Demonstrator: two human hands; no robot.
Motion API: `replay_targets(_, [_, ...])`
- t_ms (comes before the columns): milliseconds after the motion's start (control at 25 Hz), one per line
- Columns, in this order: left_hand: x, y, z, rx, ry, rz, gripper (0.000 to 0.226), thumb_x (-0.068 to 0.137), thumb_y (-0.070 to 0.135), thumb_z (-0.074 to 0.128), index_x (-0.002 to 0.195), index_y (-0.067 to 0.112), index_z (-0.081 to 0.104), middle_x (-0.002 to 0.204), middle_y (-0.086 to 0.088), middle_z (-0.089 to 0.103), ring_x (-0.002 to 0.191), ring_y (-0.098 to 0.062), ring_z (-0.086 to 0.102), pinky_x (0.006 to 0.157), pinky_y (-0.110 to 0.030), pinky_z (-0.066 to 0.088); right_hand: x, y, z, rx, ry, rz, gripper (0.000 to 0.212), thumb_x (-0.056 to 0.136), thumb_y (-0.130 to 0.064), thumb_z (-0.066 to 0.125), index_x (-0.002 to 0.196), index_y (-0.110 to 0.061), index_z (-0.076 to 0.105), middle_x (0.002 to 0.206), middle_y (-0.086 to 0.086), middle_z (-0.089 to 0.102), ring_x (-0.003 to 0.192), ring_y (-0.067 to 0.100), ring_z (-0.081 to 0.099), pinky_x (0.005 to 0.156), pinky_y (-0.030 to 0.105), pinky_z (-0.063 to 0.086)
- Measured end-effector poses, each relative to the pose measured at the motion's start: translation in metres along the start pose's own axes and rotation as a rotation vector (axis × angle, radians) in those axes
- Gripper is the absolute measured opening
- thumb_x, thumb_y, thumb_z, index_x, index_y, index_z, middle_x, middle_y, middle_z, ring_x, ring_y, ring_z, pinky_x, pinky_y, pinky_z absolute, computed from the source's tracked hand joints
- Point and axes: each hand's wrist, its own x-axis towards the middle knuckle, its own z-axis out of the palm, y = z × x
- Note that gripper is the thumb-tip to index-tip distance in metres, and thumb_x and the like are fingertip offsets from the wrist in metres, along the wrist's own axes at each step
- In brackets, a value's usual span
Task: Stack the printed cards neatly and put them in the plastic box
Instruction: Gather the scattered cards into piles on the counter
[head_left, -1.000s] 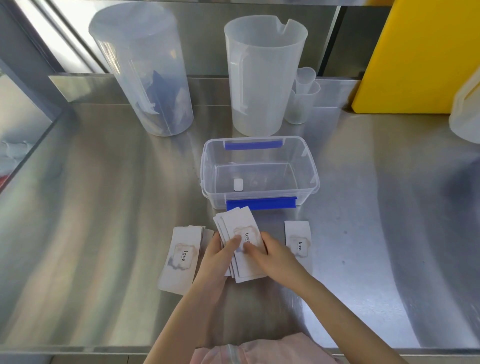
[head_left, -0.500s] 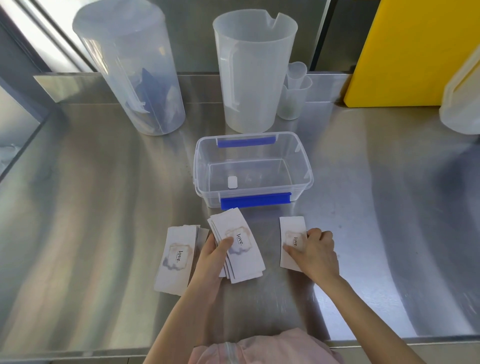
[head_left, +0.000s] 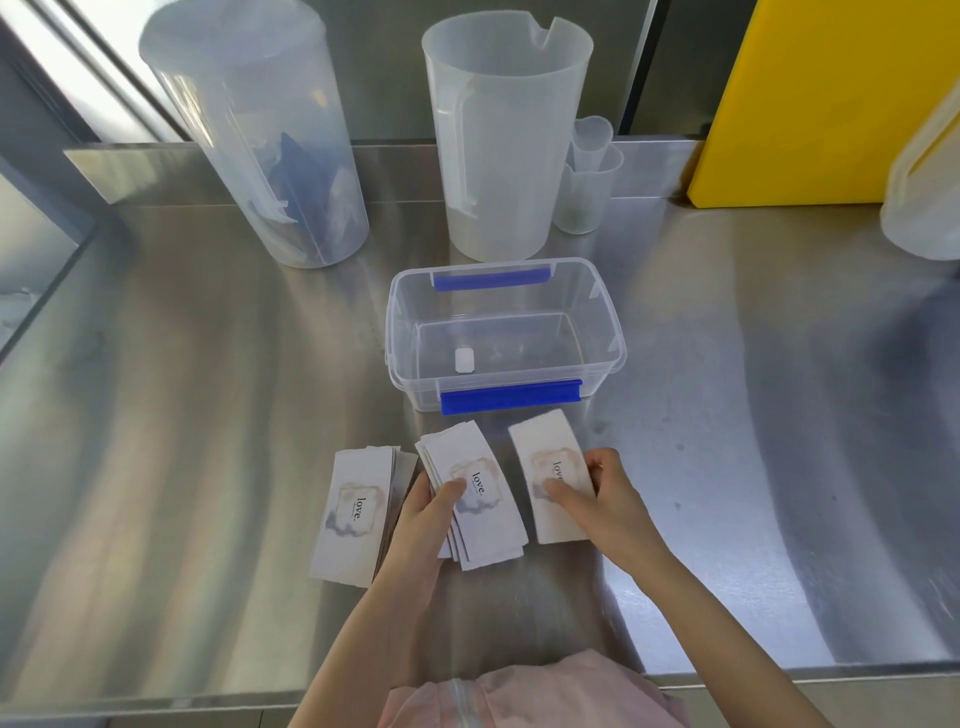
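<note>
Brushed stainless steel table (head_left: 208, 415), raised lip along the back, steel wall panels behind. At the rear stood a lidded clear container (head_left: 260, 156), an open translucent jug (head_left: 498, 140), small nested measuring cups (head_left: 589, 182), and a yellow board (head_left: 810, 98) leaning against the wall at right.

Clear plastic box (head_left: 504, 332) with blue clips sat open mid-table; no cards inside.

Left hand (head_left: 426, 519) gripped a fanned stack of cards (head_left: 478, 499), thumb on top, fingers closed underneath. Right hand (head_left: 602, 499) pinched a single card (head_left: 550, 483) along its right edge, thumb on its face. A further pile of cards (head_left: 358, 514) lay flat on the table, just left of the left hand.

Versus half a second earlier: the single card had shifted left, nearer the stack; the right hand had gone from pressing it to pinching it.
</note>
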Motion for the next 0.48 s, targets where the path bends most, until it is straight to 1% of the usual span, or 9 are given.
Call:
replay_targets(80, [-0.002, 0.0, 0.004, -0.01, -0.005, -0.006, 0.032, 0.089, 0.015, 0.046, 0.121, 0.015, 0.051, 0.117, -0.011, 0.063, 0.1, -0.028, 0.061, 0.091, -0.043, 0.048, -0.004, -0.01, 0.006, -0.006, -0.063, -0.073, 0.028, 0.083, -0.026, 0.062, 0.097, -0.02, 0.038, 0.088, -0.011, 0.053, 0.076, 0.001, 0.053, 0.061, 0.016, 0.043])
replay_targets(120, [-0.002, 0.001, 0.005, -0.036, -0.019, -0.012, 0.034, 0.089, 0.015, 0.047, 0.123, 0.014, 0.05, 0.118, -0.012, 0.063, 0.101, -0.029, 0.061, 0.093, -0.045, 0.048, -0.006, -0.014, 0.011, -0.038, -0.089, -0.098, 0.028, 0.084, -0.028, 0.061, 0.098, -0.021, 0.038, 0.09, -0.01, 0.053, 0.077, 0.001, 0.053, 0.062, 0.015, 0.043])
replay_targets(240, [-0.004, 0.001, 0.006, -0.105, -0.088, -0.007, 0.039, 0.089, 0.019, 0.048, 0.127, 0.017, 0.048, 0.122, -0.014, 0.062, 0.107, -0.031, 0.061, 0.094, -0.047, 0.048, -0.007, -0.018, 0.024, -0.091, -0.085, -0.128, 0.028, 0.082, -0.032, 0.062, 0.097, -0.023, 0.039, 0.097, -0.007, 0.053, 0.081, 0.006, 0.053, 0.064, 0.014, 0.045])
replay_targets(360, [-0.007, -0.001, 0.006, -0.083, -0.129, 0.023, 0.038, 0.089, 0.021, 0.049, 0.127, 0.017, 0.048, 0.122, -0.013, 0.063, 0.105, -0.029, 0.062, 0.094, -0.045, 0.05, -0.009, -0.018, 0.033, -0.115, -0.087, -0.126, 0.031, 0.08, -0.036, 0.063, 0.097, -0.024, 0.039, 0.103, -0.002, 0.056, 0.085, 0.009, 0.055, 0.066, 0.014, 0.047])
replay_targets(440, [-0.008, -0.002, 0.007, -0.088, -0.138, 0.029, 0.038, 0.09, 0.022, 0.048, 0.127, 0.016, 0.048, 0.123, -0.014, 0.062, 0.107, -0.029, 0.062, 0.095, -0.045, 0.049, -0.01, -0.016, 0.035, -0.093, -0.099, -0.129, 0.038, 0.079, -0.037, 0.064, 0.105, -0.024, 0.039, 0.109, -0.001, 0.055, 0.088, 0.009, 0.056, 0.069, 0.015, 0.049])
replay_targets(480, [-0.008, -0.002, 0.007, -0.111, -0.14, 0.028, 0.038, 0.09, 0.021, 0.047, 0.128, 0.016, 0.047, 0.123, -0.013, 0.062, 0.107, -0.028, 0.061, 0.094, -0.044, 0.05, -0.011, -0.015, 0.035, -0.051, -0.11, -0.111, 0.046, 0.079, -0.037, 0.065, 0.114, -0.024, 0.037, 0.11, -0.003, 0.053, 0.091, 0.009, 0.055, 0.073, 0.017, 0.05])
